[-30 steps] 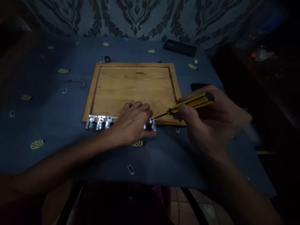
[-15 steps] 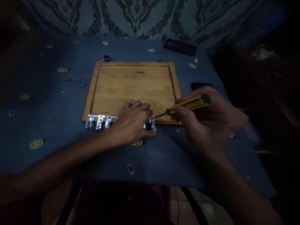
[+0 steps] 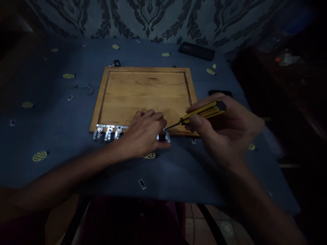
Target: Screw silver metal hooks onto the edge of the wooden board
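Observation:
A framed wooden board (image 3: 145, 97) lies on the blue patterned tablecloth. Along its near edge runs a metal strip with several hooks (image 3: 119, 132). My left hand (image 3: 145, 134) is wrapped over the strip and the board's near edge, its thumb beside the rightmost hook, hiding the strip's middle. In my right hand (image 3: 219, 126) is a yellow and black screwdriver (image 3: 204, 113), held at a slant. The screwdriver's tip meets the strip's right end, just right of my left fingers; the screw there is too small to make out.
Beyond the board lies a black case (image 3: 196, 51). A dark flat object (image 3: 220, 93) is partly behind my right hand. Loose metal hooks (image 3: 88, 89) lie left of the board. Small black hangers (image 3: 117, 63) show at its far edge.
My right hand and the screwdriver handle have shifted slightly to the left, and the handle has turned a little. My left hand and the board stay in place.

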{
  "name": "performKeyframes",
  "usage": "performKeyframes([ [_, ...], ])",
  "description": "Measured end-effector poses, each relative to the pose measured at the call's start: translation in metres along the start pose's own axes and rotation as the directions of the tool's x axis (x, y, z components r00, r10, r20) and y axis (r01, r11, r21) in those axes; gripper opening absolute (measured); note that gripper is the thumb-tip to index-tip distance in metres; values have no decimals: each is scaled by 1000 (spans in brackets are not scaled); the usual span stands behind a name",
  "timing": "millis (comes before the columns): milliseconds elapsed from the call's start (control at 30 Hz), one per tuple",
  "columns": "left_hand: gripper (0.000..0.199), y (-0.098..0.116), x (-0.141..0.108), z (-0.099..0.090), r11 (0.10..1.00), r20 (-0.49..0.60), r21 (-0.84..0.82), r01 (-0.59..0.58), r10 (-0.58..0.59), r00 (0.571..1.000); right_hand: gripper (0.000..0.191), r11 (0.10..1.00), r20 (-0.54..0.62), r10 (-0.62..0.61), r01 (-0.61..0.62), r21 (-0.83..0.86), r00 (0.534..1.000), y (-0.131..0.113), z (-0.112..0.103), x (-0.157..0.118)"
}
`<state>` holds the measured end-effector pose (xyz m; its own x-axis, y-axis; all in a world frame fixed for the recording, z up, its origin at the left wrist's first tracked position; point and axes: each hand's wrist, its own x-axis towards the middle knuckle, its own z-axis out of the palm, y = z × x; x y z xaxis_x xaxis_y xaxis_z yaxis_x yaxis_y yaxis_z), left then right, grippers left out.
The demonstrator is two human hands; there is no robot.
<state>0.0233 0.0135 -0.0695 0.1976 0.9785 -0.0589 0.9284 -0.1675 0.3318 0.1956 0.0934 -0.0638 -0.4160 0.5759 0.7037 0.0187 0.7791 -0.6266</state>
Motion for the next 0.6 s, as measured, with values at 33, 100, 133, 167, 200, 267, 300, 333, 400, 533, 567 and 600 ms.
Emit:
performKeyframes([
  [33,41,0,0,0,1000,4,3,1,-1,1000,7,998,25,44,-45,37,999,-1,0,0],
  [100,41,0,0,-1,1000,9,11,3,-3,1000,1,987,84,127,-134,90,988,-3,-2,0],
  [133,40,0,0,-1,1000,8,14,3,-3,1000,2,981,106,149,-160,107,983,-4,-3,1],
  [167,41,0,0,-1,1000,8,14,3,-3,1000,3,978,119,160,-174,113,980,-5,-4,1],
  [200,41,0,0,-1,1000,11,12,3,-3,1000,4,978,127,162,-176,111,979,-5,-4,2],
  [267,42,0,0,-1,1000,17,6,0,0,1000,8,980,120,160,-172,97,980,-5,-5,2],
  [300,42,0,0,-1,1000,17,4,0,0,1000,10,982,108,161,-170,86,981,-4,-4,2],
  [333,42,0,0,-1,1000,15,4,0,0,1000,12,983,94,162,-169,73,982,-3,-4,2],
  [400,42,0,0,-1,1000,7,3,0,0,1000,17,986,47,158,-160,45,986,-1,-1,0],
  [533,42,1,0,-2,1000,32,5,11,-11,999,21,993,-63,105,-108,-43,992,0,5,-6],
  [567,43,1,0,-3,1000,38,6,14,-14,999,22,993,-81,93,-98,-70,992,0,6,-7],
  [600,43,2,0,-3,1000,41,7,15,-15,999,23,991,-91,84,-93,-95,992,0,7,-8],
])
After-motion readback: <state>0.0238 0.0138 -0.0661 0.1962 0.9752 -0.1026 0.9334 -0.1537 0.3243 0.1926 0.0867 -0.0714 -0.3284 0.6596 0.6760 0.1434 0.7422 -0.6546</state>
